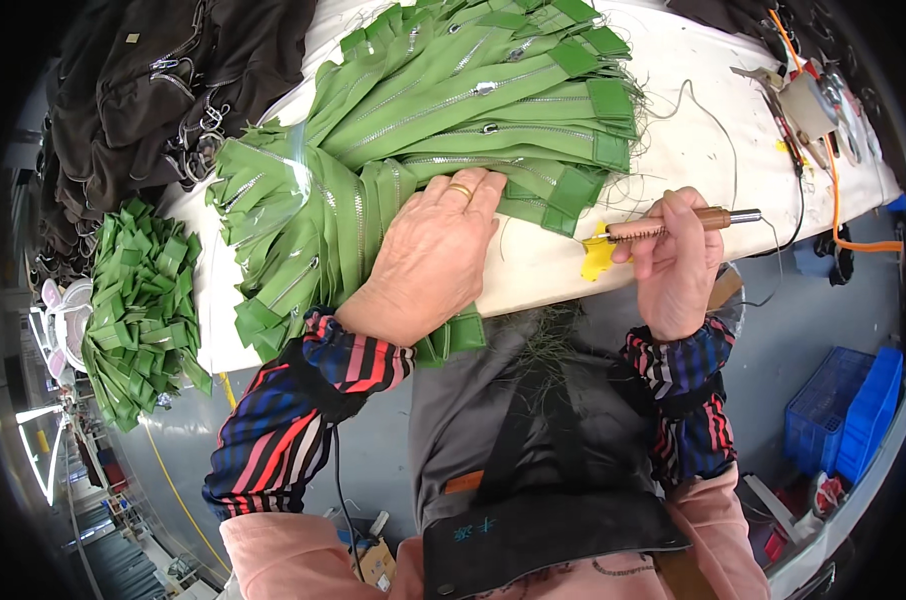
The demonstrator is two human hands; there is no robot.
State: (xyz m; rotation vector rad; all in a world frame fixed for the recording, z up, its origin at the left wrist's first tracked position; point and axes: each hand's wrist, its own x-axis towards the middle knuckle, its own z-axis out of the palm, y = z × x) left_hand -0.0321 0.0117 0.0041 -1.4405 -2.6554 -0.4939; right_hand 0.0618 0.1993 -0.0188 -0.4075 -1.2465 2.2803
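Note:
A large bundle of green zippers (453, 100) with metal teeth lies fanned out on the white-covered table, a clear band round its left part. Green tabs cap the ends on the right, where many loose threads hang. My left hand (428, 260) is closed over the near edge of the bundle, a ring on one finger; its thumb and fingertips are mostly hidden. My right hand (676, 255) grips a pen-shaped tool (718, 217) with a brown handle, a coil and a metal end with a wire. Its thin tip points left toward the tabs, above a yellow patch (596, 260).
More green tabbed strips (143, 320) hang off the table's left side. Dark garments (163, 90) with zippers lie at the far left. Scissors (785, 125), an orange cord (853, 244) and small tools lie at the right. Blue crates (828, 410) stand on the floor.

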